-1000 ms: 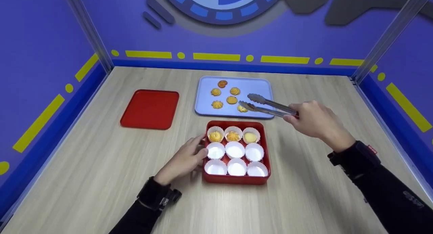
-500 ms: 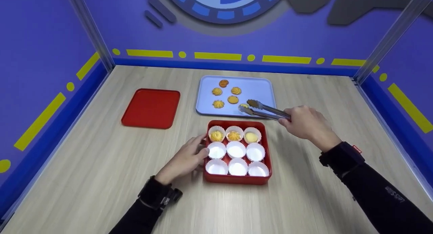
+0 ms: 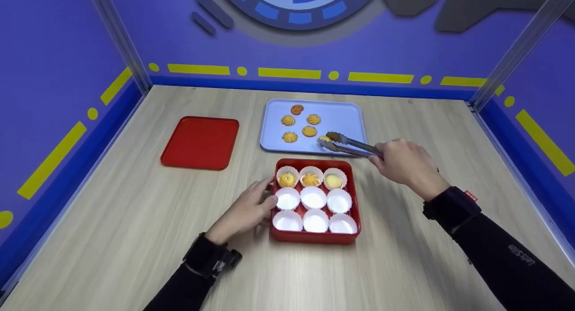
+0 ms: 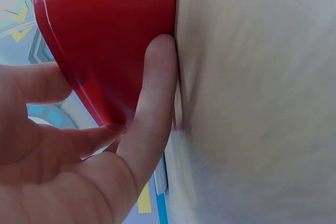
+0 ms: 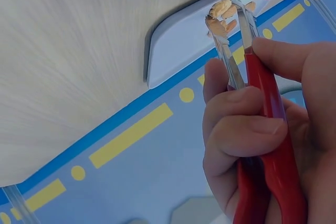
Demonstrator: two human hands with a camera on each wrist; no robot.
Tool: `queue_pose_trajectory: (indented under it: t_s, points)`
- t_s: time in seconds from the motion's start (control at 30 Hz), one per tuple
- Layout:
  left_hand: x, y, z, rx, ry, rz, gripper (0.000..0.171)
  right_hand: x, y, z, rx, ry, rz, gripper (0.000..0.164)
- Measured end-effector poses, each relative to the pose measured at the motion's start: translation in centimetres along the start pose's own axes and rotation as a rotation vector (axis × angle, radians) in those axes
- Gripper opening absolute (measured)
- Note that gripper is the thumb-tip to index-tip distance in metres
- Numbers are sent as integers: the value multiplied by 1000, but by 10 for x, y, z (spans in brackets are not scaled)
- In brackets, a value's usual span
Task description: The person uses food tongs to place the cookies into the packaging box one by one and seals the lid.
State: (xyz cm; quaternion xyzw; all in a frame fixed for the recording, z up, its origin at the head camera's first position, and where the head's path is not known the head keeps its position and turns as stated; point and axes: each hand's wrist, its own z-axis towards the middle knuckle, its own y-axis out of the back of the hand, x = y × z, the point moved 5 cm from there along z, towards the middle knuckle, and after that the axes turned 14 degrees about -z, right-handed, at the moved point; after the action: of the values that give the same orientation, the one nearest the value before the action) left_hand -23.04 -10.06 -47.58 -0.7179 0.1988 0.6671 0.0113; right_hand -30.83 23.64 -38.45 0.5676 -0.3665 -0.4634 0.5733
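Observation:
My right hand (image 3: 406,165) grips red-handled metal tongs (image 3: 355,144), its fingers wrapped round the handles in the right wrist view. The tong tips sit on either side of a yellowish cookie (image 3: 324,140) at the front of the pale blue tray (image 3: 346,115). Against the left side of a red square box (image 3: 314,237) rests my left hand (image 3: 247,207), thumb at the rim and other fingers on the outer wall (image 4: 100,35). White paper cups fill the box in three rows; the back row holds a swirled cookie (image 3: 287,179), a ridged cookie (image 3: 310,179) and a smooth pale cookie (image 3: 333,181).
Several more cookies lie on the tray, among them a round cookie (image 3: 309,131) and a ridged one (image 3: 289,137). A flat red square lid (image 3: 201,142) lies left on the wooden table (image 3: 134,221). Blue-purple panels (image 3: 287,55) stand behind and at both sides.
The right hand has brought the tongs slightly left and down, and their tips have come closer together around the front cookie. The left hand and the box have stayed put.

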Motion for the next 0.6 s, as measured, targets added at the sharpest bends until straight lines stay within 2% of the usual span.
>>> queue_pose_trajectory:
  t_s: [0.23, 0.4, 0.6]
  points:
    - [0, 0, 0, 5, 13, -12, 63, 0, -3, 2, -24, 30, -39, 24]
    - [0, 0, -1, 0, 8, 19, 63, -4, -5, 0, -31, 21, -24, 23]
    - [0, 1, -1, -1, -3, 21, 63, -10, 3, -7, -84, 40, -31, 21]
